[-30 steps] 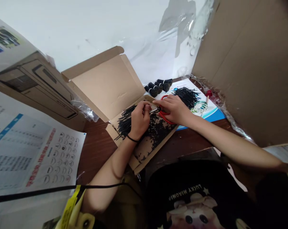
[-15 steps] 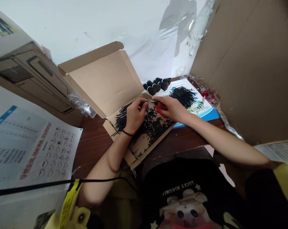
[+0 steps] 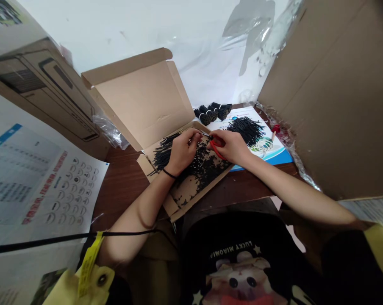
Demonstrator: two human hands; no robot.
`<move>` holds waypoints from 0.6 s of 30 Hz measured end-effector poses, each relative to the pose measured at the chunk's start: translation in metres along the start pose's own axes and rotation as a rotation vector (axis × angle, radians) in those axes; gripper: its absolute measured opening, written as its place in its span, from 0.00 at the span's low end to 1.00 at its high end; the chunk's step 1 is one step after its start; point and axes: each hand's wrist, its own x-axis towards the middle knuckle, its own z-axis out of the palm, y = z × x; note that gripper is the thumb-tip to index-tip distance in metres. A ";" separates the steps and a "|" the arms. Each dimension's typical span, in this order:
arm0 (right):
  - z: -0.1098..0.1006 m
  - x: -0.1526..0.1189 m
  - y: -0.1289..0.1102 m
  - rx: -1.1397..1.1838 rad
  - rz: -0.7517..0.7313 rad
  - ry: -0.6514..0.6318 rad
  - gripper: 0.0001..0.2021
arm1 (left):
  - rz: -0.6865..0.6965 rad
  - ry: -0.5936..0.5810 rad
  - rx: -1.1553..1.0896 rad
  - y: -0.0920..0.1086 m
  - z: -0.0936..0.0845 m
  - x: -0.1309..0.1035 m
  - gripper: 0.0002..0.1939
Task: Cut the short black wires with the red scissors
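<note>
My right hand [image 3: 235,147] is closed on red-handled scissors [image 3: 217,151], whose blades point left toward my left fingertips. Thumb and fingers of my left hand [image 3: 184,151] are pinched together at the blade tips; whatever lies between them is too small to make out. Both hands are over an open cardboard box [image 3: 187,205]. Long thin black strands [image 3: 163,155] lie in its left part, partly covered by my left hand. Short black cut bits [image 3: 207,173] are scattered over the box's bottom, below the scissors.
Behind the box stand several banded black bundles [image 3: 213,112]. A loose pile of black strands [image 3: 247,129] and pale rubber bands [image 3: 262,146] lie on a printed sheet [image 3: 276,155] at right. Cardboard [image 3: 331,101] walls the right side; a printed carton [image 3: 51,93] stands left.
The view has shifted slightly. My hands stay close together over the box, with the scissors still in my right hand and the blades a little farther from my left fingertips.
</note>
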 end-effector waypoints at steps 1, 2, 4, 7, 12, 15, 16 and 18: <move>0.000 0.000 0.000 0.002 0.000 0.002 0.13 | 0.004 -0.008 0.009 0.000 0.000 0.000 0.08; 0.000 0.000 0.000 0.001 0.000 0.003 0.13 | 0.007 -0.015 0.017 0.001 0.000 0.000 0.09; 0.000 0.000 0.001 0.000 -0.005 0.000 0.15 | 0.008 -0.031 0.029 0.001 0.000 -0.001 0.09; 0.000 -0.001 0.003 0.017 -0.012 0.000 0.16 | 0.008 -0.053 0.037 0.001 0.000 -0.001 0.10; 0.002 -0.002 0.006 0.034 0.000 0.011 0.17 | 0.009 -0.062 0.033 0.001 0.001 -0.002 0.10; 0.002 -0.002 0.007 0.046 0.007 0.017 0.17 | 0.019 -0.069 0.031 0.000 0.002 -0.002 0.11; 0.002 -0.002 0.007 0.052 0.009 0.019 0.17 | 0.026 -0.077 0.027 -0.001 0.002 -0.002 0.12; 0.002 -0.001 0.008 0.064 0.015 0.019 0.17 | 0.043 -0.091 0.024 -0.001 0.001 -0.002 0.12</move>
